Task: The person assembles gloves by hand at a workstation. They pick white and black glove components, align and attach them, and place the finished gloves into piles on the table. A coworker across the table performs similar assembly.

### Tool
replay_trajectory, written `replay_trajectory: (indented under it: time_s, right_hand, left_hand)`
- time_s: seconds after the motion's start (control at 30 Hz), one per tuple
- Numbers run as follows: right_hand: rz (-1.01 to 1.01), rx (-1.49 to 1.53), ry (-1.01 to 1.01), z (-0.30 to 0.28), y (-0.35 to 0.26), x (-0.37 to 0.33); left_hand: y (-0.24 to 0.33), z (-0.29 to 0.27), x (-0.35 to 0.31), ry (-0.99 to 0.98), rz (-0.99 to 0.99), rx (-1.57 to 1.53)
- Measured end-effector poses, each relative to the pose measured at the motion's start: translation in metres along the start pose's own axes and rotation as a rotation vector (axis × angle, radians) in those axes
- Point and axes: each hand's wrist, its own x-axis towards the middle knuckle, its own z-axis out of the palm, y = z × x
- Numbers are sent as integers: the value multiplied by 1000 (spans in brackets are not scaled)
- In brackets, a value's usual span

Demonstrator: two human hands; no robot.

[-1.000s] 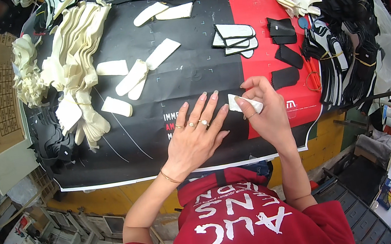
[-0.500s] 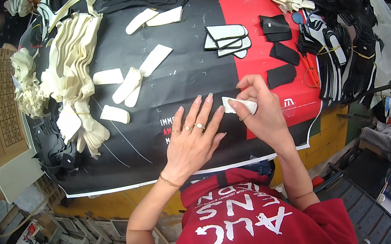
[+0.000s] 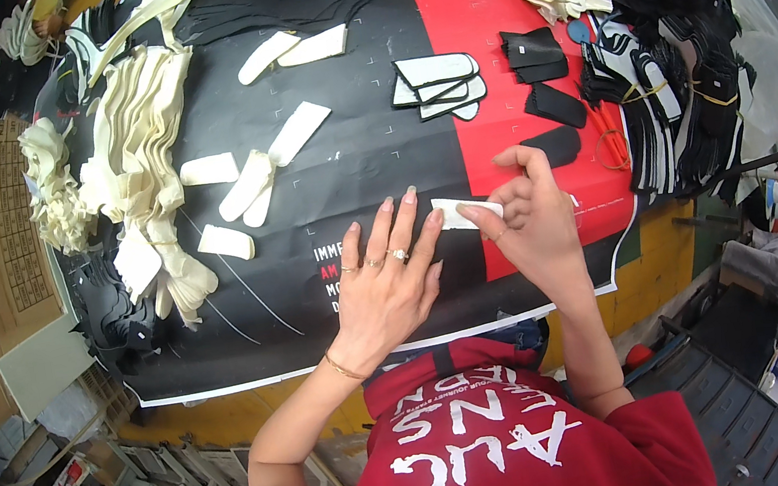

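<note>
My right hand (image 3: 539,221) pinches a small white fabric piece (image 3: 453,213) between thumb and fingers, just over the sheet-covered table. Flat on the black part of the sheet lies my left hand (image 3: 383,269), its fingers spread and its index fingertip close to the left end of that piece. Whether the fingertip presses on it, I cannot tell. Several cream-white tab-shaped pieces (image 3: 299,133) are scattered to the left and beyond my hands. Past my right hand rests a small overlapped stack of white pieces with black edges (image 3: 441,84), with black pieces (image 3: 534,52) beside it.
Draped bundles of cream fabric strips (image 3: 138,145) cover the table's left side. Black and white bundles tied with bands (image 3: 654,98) lie at the right, beside red-handled scissors (image 3: 608,140). Black strips (image 3: 283,2) stretch across the far side. A cardboard box (image 3: 1,240) stands at the left.
The view has shifted slightly. The white piece stays in my right hand's pinch, its fingers turned a little and more of the piece showing. My left hand remains flat.
</note>
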Motion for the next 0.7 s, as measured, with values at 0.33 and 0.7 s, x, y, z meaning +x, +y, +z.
replay_trajectory:
  time_s: [0.33, 0.7]
  right_hand:
    - [-6, 89, 79, -2, 22, -7]
    - [14, 52, 128, 4, 22, -5]
  left_hand:
    - [3, 1, -1, -11, -13, 37]
    - [4, 0, 1, -25, -15, 38]
